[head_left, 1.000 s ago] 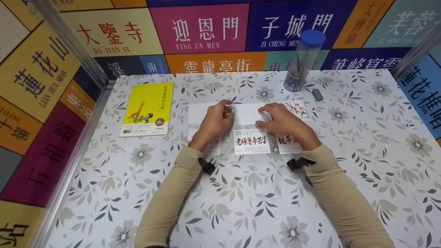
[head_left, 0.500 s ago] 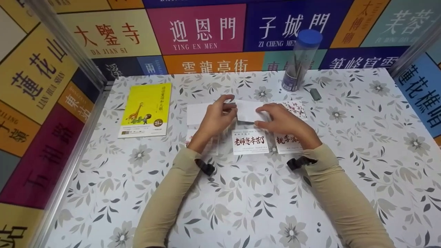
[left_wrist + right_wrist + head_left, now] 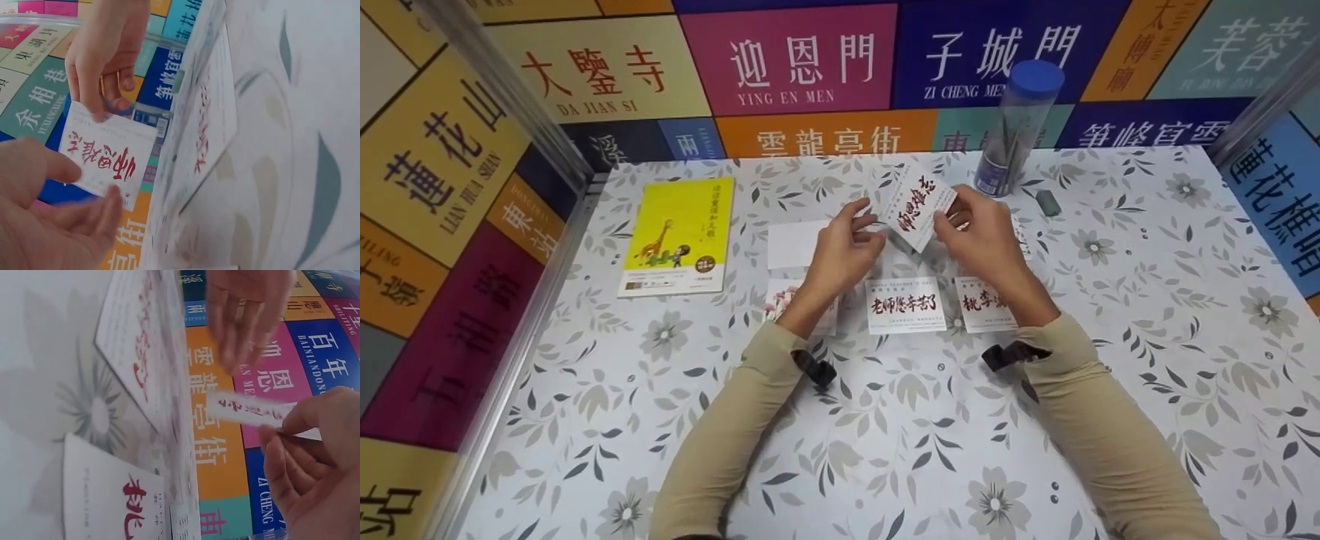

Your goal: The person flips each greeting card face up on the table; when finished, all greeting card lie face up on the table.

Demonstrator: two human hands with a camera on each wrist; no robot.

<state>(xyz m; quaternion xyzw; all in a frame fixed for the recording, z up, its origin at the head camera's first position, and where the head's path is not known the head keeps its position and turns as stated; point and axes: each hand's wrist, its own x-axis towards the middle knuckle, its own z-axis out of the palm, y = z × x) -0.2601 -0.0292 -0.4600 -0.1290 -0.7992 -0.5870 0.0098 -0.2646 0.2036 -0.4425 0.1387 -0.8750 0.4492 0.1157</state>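
Observation:
In the head view my right hand (image 3: 981, 229) pinches a white card (image 3: 919, 208) with red calligraphy by its right edge, raised and tilted above the table. My left hand (image 3: 844, 251) is beside the card's left side with loosely bent fingers, holding nothing. The left wrist view has my left fingers overlapping the lower part of the card (image 3: 107, 157). Below the hands lie a card with red writing (image 3: 906, 305), another lettered card (image 3: 986, 305) and a pink-flowered card (image 3: 802, 300), the last two partly hidden by my wrists. A blank white card (image 3: 793, 246) lies left of my left hand.
A yellow book (image 3: 679, 236) lies at the left of the flower-patterned table (image 3: 900, 450). At the back right stands a clear tube with a blue lid (image 3: 1016, 127), slim items inside, near a small grey-green block (image 3: 1047, 202). Lettered panels (image 3: 787, 60) close off the back.
My right hand has lifted the middle card of the back row and turned its lettered face into view. My left hand stays near its earlier place, now apart from the card.

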